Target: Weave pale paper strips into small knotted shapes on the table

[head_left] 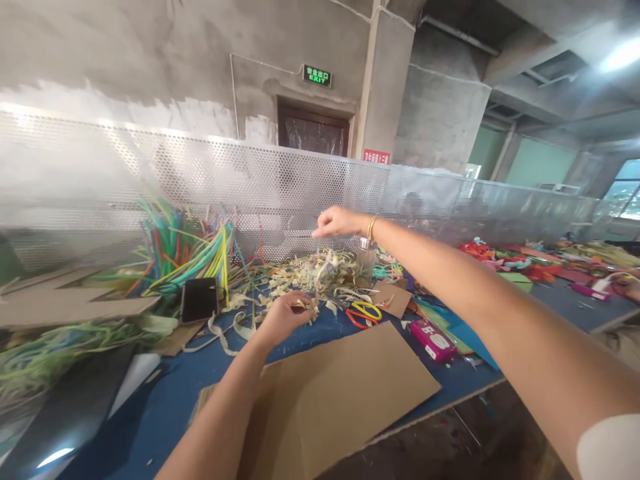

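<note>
My right hand (pixel 339 222) is raised above the table, its fingers pinched. A faint thin line seems to hang below the fingertips, but what they hold is too small to make out. Lower and to the left, my left hand (pixel 289 318) has its thumb and fingers closed on a small pale piece (pixel 303 306). Behind that hand lies a heap of cream-coloured strips (pixel 325 270). Scissors (pixel 367 313) with red and yellow handles rest just right of my left hand. A brown cardboard sheet (pixel 330 400) lies nearest me, partly under my left forearm.
A phone (pixel 199 300) and a bundle of coloured pipe cleaners (pixel 185 243) stand left. A clear bottle (pixel 365 260) is behind my right wrist. A magenta power strip (pixel 433 340) lies right. A perforated metal screen (pixel 300 193) closes the back. Another person's hand (pixel 629 285) shows far right.
</note>
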`<state>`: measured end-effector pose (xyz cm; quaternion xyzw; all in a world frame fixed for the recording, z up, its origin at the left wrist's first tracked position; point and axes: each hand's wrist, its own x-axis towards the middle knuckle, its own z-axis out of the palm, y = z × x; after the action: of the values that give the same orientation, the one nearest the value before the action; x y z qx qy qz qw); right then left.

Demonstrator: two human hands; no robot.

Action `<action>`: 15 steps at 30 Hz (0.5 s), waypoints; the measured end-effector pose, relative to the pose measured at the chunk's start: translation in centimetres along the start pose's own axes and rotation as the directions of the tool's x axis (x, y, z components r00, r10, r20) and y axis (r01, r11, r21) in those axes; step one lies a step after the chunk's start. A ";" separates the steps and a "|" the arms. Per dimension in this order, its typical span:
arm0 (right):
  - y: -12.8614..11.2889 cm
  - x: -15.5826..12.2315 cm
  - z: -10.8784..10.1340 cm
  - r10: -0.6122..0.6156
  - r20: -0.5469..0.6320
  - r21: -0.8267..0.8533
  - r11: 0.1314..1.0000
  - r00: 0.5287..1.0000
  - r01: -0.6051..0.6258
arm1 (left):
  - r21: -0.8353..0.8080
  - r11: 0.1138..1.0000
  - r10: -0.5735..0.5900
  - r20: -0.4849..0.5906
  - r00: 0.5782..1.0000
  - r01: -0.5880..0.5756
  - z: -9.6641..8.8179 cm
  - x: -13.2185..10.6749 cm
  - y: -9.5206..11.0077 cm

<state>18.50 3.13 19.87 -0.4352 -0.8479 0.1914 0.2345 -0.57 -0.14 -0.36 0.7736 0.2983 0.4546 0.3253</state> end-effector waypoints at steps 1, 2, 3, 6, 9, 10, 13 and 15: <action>0.3 0.3 -1.8 0.048 -0.078 0.049 0.998 0.996 -0.044 | 0.038 0.999 -0.023 -0.025 0.999 0.024 -0.2 0.1 -0.5; 0.6 0.5 -3.7 0.093 -0.163 0.125 0.989 0.982 -0.073 | 0.074 0.996 -0.043 -0.043 0.998 0.046 -0.4 0.1 -0.8; 0.8 0.6 -5.6 0.134 -0.231 0.224 0.971 0.964 -0.081 | 0.103 0.993 -0.055 -0.068 0.996 0.061 -0.6 0.2 -1.1; 0.9 0.8 -10.5 0.253 -0.352 0.507 0.861 0.901 -0.044 | 0.216 0.969 -0.097 -0.125 0.987 0.122 -1.3 0.2 -1.8; 0.2 0.7 -14.3 0.313 -0.488 0.651 0.753 0.815 0.100 | 0.321 0.923 -0.166 -0.170 0.971 0.214 -1.8 0.2 -2.5; -0.1 0.7 -15.4 0.322 -0.541 0.653 0.743 0.777 0.147 | 0.341 0.911 -0.179 -0.178 0.968 0.232 -1.9 0.2 -2.8; -0.7 0.5 -18.6 0.296 -0.619 0.605 0.770 0.727 0.201 | 0.392 0.875 -0.211 -0.220 0.952 0.285 -2.3 0.3 -3.5; -0.9 0.4 -20.5 0.251 -0.634 0.531 0.829 0.732 0.175 | 0.413 0.831 -0.267 -0.291 0.919 0.372 -2.8 0.3 -4.0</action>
<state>29.26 5.43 37.17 -0.4044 -0.5983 0.2622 0.6401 -3.62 3.17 -2.24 0.7118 0.5574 0.3925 0.1691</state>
